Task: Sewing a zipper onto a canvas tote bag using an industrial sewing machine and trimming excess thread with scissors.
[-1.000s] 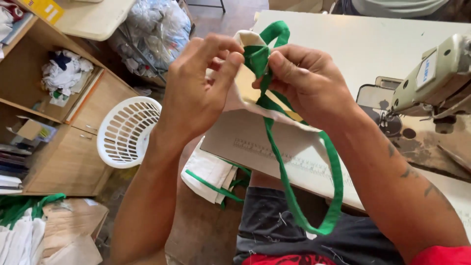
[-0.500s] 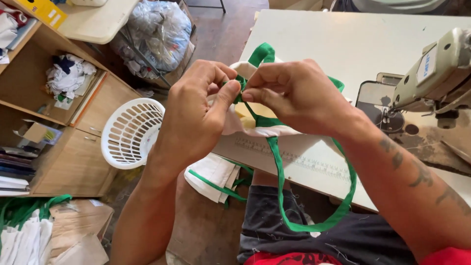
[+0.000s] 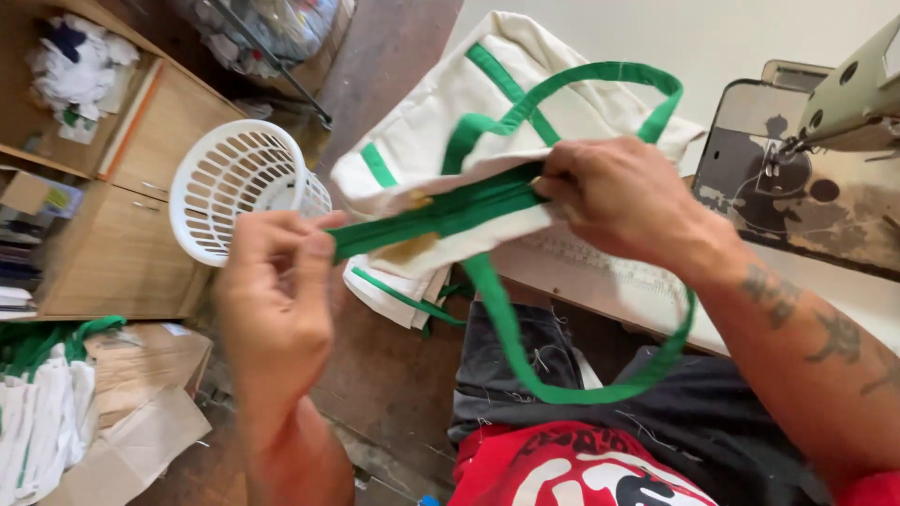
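Note:
I hold a cream cloth bag (image 3: 525,103) with green trim and long green strap handles (image 3: 511,333) over the edge of a white table (image 3: 750,37). My right hand (image 3: 623,201) grips the bag's green-edged top seam at its right end. My left hand (image 3: 277,281) pinches the left end of that green edge (image 3: 427,214), pulled out to the left so the seam is stretched taut between both hands. One strap loop hangs down toward my lap; the other arcs over the bag.
A sewing machine (image 3: 844,94) stands on the table at right. A white plastic basket (image 3: 234,183) sits on the floor beside wooden shelves (image 3: 122,187). More cream-and-green bags lie under the table (image 3: 394,286) and at lower left (image 3: 37,412), near cardboard (image 3: 141,394).
My hands were close together, bunched on the bag's top. They have drawn apart, the left moving down and left, stretching the green seam straight. The bag now lies spread on the table.

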